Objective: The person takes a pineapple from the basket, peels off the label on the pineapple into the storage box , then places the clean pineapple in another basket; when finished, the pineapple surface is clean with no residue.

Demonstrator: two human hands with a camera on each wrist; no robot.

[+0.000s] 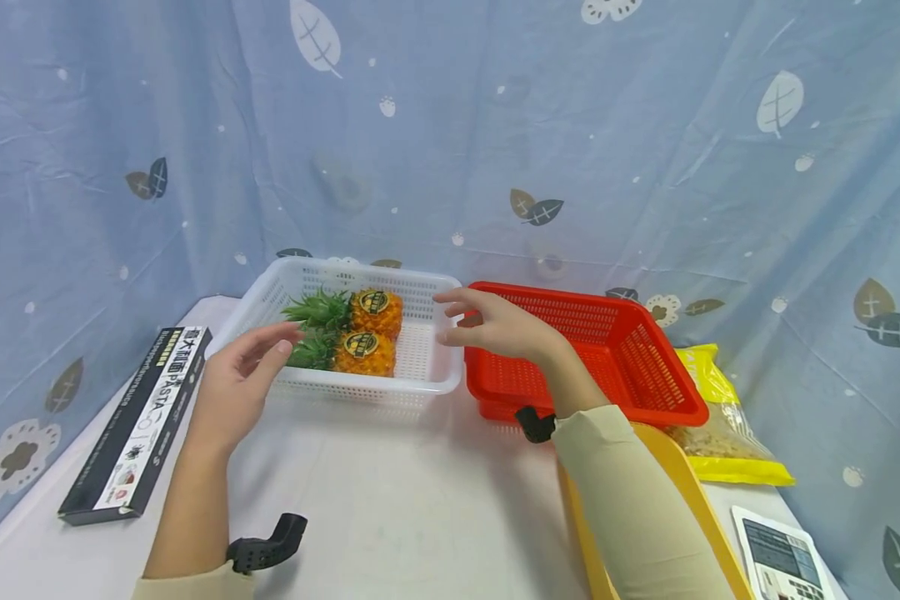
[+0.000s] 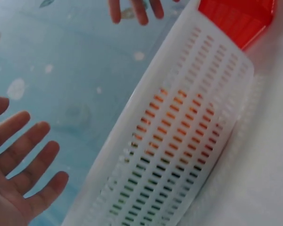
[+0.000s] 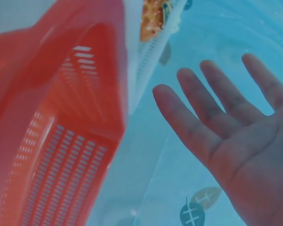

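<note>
Nearest the camera, a pale sleeve (image 1: 622,492) is extended over a yellow container (image 1: 673,457). Left hand (image 1: 236,383) and right hand (image 1: 495,323) are held apart near opposite ends of the white basket (image 1: 427,387), fingers relaxed, nothing gripped. Handling at this basket is judged the step underway; for any lift, firm contact is called for. Two pineapples (image 1: 363,354) are contained within; the red basket (image 1: 633,358) is placed alongside.

White slotted basket (image 1: 375,382), upright, left hand (image 1: 243,383) and right hand (image 1: 497,323) near its two ends, two orange pineapples (image 1: 365,357) lying side by side inside, green leaves (image 1: 320,311) toward the left, dark round label (image 1: 375,302) on each.
</note>
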